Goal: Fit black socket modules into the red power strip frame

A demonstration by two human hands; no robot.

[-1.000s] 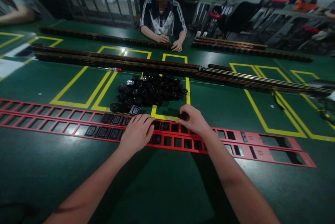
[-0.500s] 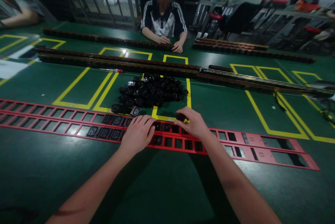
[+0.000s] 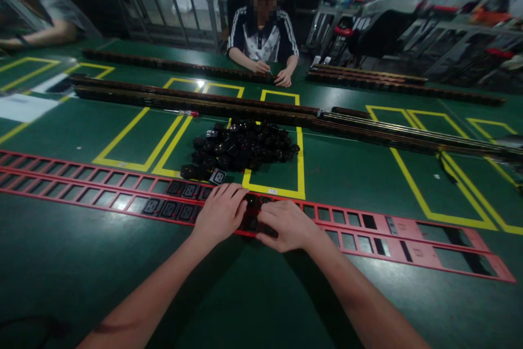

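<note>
Two long red slotted frames (image 3: 408, 227) lie side by side across the green table, with black sockets (image 3: 169, 209) seated in some openings. My left hand (image 3: 220, 210) rests on the frames left of centre, fingers bent over them; whether it grips anything is hidden. Close beside it, my right hand (image 3: 286, 224) is over the front frame, its thumb and fingers closed round a black socket (image 3: 267, 228) at an opening, partly covered by the fingers. Just beyond the hands lies a heap of black sockets (image 3: 245, 145), with one grey-faced socket (image 3: 218, 176) at its near edge.
Long dark strips (image 3: 196, 99) run across the table behind the heap. A red-handled screwdriver (image 3: 190, 113) lies near them. Opposite, a person (image 3: 263, 38) works on another strip. Yellow tape rectangles mark the table, and white paper (image 3: 24, 108) lies at the left.
My right hand has moved from beyond the rear frame, near the heap, down to the front frame with a black socket. My left hand has stayed on the frames. The view has shifted slightly.
</note>
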